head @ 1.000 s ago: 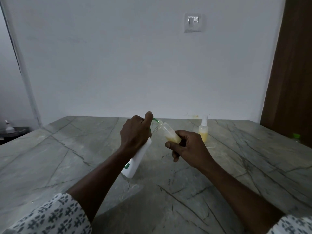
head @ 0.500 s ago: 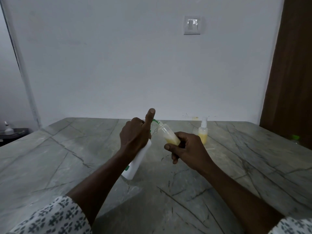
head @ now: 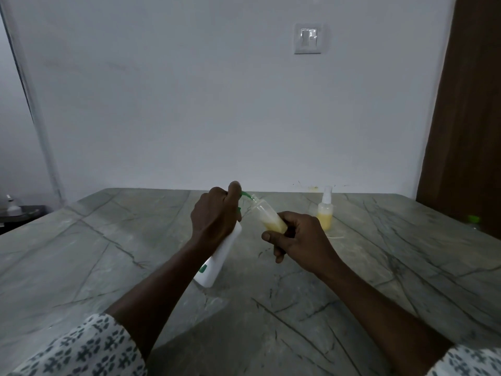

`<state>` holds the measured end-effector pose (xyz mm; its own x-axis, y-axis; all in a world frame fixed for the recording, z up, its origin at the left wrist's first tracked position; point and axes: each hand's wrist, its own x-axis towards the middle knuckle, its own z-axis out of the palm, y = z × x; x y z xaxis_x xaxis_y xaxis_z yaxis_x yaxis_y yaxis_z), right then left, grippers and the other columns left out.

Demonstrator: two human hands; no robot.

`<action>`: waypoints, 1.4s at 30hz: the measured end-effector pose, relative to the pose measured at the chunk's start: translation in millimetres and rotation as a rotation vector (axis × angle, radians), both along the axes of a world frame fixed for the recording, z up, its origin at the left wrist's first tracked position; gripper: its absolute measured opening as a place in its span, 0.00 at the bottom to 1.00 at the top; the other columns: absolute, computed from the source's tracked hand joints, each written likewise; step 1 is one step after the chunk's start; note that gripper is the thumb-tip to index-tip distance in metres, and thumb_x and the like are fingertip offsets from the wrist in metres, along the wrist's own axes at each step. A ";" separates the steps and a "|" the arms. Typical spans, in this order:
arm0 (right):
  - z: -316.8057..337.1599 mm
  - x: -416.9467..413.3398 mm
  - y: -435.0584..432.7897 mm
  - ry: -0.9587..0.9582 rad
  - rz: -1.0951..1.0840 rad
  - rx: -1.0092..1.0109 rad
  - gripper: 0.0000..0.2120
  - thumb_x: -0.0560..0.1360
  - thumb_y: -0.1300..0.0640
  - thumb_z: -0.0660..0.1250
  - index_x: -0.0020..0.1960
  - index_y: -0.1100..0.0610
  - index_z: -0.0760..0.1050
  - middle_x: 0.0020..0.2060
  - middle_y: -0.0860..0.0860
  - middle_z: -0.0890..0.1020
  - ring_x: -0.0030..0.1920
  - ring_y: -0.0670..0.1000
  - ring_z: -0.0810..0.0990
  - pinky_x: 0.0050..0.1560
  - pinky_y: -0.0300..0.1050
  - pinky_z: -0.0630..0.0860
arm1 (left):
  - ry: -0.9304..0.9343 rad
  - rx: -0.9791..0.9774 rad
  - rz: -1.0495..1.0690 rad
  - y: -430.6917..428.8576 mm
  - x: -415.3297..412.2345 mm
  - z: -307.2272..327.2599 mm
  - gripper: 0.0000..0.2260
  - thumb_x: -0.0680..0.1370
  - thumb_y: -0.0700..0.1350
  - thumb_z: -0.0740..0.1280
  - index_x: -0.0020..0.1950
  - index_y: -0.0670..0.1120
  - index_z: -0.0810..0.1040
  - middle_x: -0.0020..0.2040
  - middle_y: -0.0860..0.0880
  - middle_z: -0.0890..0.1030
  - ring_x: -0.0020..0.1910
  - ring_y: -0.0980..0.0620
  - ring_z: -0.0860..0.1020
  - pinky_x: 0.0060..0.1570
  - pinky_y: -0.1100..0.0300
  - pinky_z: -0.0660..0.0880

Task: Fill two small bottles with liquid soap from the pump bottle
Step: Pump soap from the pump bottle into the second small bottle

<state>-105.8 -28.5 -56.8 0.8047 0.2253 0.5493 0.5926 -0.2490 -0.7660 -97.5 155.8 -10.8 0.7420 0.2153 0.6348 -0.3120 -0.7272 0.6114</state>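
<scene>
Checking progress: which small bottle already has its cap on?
The standing bottle on the table, topped with a white sprayer; the tilted bottle in the right hand is uncapped.

Likely a home room: veined stone table (head: 81,253), white wall (head: 189,104) with light switch (head: 307,38), wooden door (head: 471,118).

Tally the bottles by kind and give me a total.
Pump bottle: 1, gripped by the left hand.
Small bottles holding yellow soap: 2, the tilted bottle in the right hand, the spray-capped bottle standing on the table.
Total: 3. The green-topped thing at the table's right edge is too unclear to count.
</scene>
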 end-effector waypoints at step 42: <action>1.5 -1.7 0.2 0.006 -0.022 0.000 0.15 0.72 0.60 0.75 0.57 0.63 0.79 0.27 0.52 0.82 0.25 0.50 0.82 0.30 0.42 0.79 | 0.004 -0.061 -0.040 0.0 0.0 -1.2 0.29 0.79 0.55 0.52 0.28 0.42 0.80 0.28 0.50 0.81 0.34 0.50 0.77 0.37 0.59 0.68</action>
